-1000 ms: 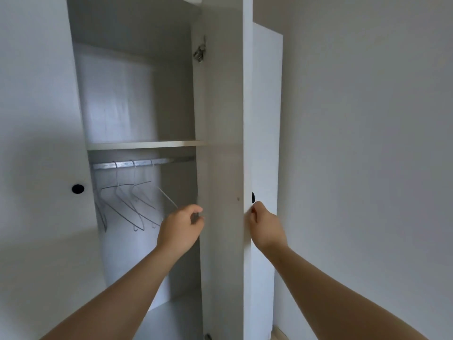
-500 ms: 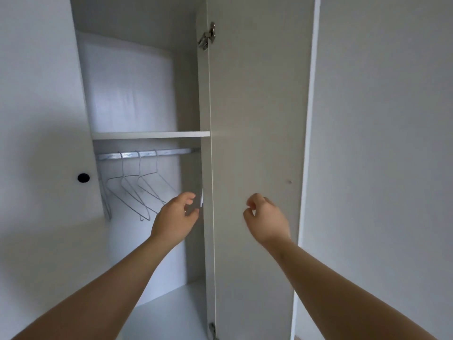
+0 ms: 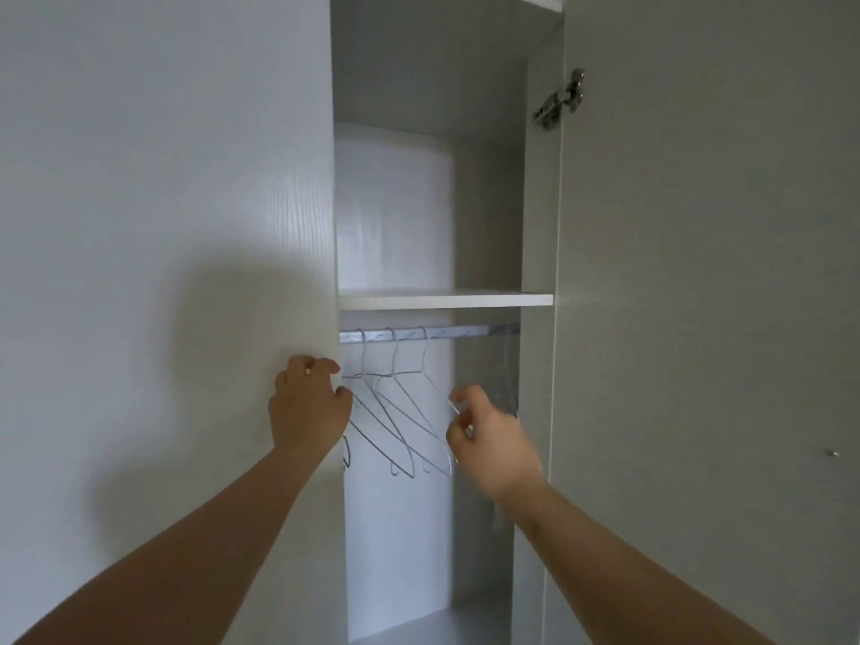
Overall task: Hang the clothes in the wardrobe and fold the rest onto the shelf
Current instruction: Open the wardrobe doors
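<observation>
The left hand (image 3: 309, 407) clamps its fingers on the door (image 3: 186, 179) edge. The right hand (image 3: 493, 439), fingers loosely apart and empty, hovers by wire hangers (image 3: 395, 412) at its 10 o'clock. A hasty grab could tangle them off the rail (image 3: 446, 331).

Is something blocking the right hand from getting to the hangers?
Nothing visible does. The right door stands open, and the right hand is just by the nearest of the wire hangers on the rail. The closed left door hides the rail's left end; the left hand is at that door's edge.
</observation>
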A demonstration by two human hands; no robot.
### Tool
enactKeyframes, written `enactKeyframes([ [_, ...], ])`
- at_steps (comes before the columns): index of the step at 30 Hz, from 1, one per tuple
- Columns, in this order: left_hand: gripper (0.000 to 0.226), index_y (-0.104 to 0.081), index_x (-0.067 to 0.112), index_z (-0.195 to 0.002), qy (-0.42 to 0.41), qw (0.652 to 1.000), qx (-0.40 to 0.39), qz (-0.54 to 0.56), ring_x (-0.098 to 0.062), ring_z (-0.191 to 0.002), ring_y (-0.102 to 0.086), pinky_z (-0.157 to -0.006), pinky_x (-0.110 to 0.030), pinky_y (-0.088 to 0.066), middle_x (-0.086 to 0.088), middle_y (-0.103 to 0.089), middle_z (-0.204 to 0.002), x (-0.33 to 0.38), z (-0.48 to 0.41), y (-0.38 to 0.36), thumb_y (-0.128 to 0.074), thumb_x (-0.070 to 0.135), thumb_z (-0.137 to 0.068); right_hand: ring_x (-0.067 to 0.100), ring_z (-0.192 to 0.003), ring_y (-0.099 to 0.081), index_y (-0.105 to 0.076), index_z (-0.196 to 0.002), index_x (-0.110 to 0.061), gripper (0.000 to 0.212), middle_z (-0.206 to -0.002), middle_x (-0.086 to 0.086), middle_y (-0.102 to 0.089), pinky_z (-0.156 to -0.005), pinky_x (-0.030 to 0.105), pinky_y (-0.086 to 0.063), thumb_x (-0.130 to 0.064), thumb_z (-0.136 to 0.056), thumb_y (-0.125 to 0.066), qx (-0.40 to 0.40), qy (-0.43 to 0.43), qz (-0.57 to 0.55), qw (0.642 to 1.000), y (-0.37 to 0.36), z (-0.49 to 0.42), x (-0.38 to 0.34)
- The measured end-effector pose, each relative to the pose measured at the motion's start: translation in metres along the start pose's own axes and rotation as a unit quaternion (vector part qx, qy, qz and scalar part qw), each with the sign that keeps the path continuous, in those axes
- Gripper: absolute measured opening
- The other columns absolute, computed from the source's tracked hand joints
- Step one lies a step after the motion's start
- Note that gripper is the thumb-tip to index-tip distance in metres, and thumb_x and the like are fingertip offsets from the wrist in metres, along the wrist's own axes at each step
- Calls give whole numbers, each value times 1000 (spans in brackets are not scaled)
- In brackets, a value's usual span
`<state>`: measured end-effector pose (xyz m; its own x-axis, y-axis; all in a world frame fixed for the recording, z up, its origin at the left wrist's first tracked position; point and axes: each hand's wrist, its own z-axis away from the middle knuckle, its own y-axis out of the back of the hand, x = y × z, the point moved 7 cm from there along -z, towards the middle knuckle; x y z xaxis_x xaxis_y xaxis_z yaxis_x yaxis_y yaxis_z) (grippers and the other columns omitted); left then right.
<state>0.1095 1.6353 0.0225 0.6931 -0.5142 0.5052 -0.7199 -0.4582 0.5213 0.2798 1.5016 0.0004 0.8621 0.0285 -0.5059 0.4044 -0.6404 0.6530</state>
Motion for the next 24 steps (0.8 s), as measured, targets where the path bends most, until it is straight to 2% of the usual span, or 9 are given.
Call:
enactKeyframes([
  [5, 34, -55, 13, -122, -19, 996, -53, -63, -27, -115, -43, -85, -37, -40, -8, -45, -128, -31, -28, -27, -51, 17, -88, 15, -73, -59, -40, -126, -27, 33, -94, -10, -58, -66, 27, -48, -21, -93, -41, -21, -7, 6, 1000, -50, -30, -12],
  [8, 33, -57, 12, -119, -54, 995, -47, -64, -25, -113, -45, -85, -34, -40, -6, -49, -125, -38, -34, -35, -51, 17, -87, 16, -72, -57, -40, -126, -26, 33, -95, -4, -63, -59, 23, -42, -20, -93, -42, -30, -29, 5, 999, -67, -42, -11],
  [11, 29, -61, 9, -114, -88, 994, -56, -38, -24, -106, -50, -86, -30, -41, -6, -52, -118, -38, -36, -41, -51, 13, -87, 20, -78, -60, -42, -125, -26, 33, -93, -1, -64, -67, 28, -47, -19, -93, -42, -30, -44, 0, 999, -79, -47, -10],
  [16, 20, -64, 9, -102, -84, 993, -70, -34, -23, -92, -56, -72, -25, -38, -5, -53, -110, -33, -41, -35, -50, 14, -87, 23, -78, -62, -43, -124, -25, 32, -92, 2, -65, -72, 34, -53, -18, -93, -43, -34, -59, -12, 998, -88, -45, -9],
  [20, 16, -65, 11, -90, -85, 995, -45, -31, -21, -80, -56, -64, -24, -35, -1, -54, -99, -23, -20, -13, -50, 17, -87, 22, -74, -60, -46, -118, -24, 30, -85, 0, -61, -72, 35, -51, -16, -90, -43, -53, -67, -43, 995, -94, -37, -11],
  [24, 11, -68, 14, -81, -89, 996, 12, 12, -16, -71, -55, -61, -20, -34, 5, -55, -85, -16, 21, 28, -57, 16, -84, 14, -59, -51, -49, -109, -26, 22, -74, -10, -55, -60, 30, -47, -17, -89, -46, -63, -55, -121, 989, -100, -25, -20],
])
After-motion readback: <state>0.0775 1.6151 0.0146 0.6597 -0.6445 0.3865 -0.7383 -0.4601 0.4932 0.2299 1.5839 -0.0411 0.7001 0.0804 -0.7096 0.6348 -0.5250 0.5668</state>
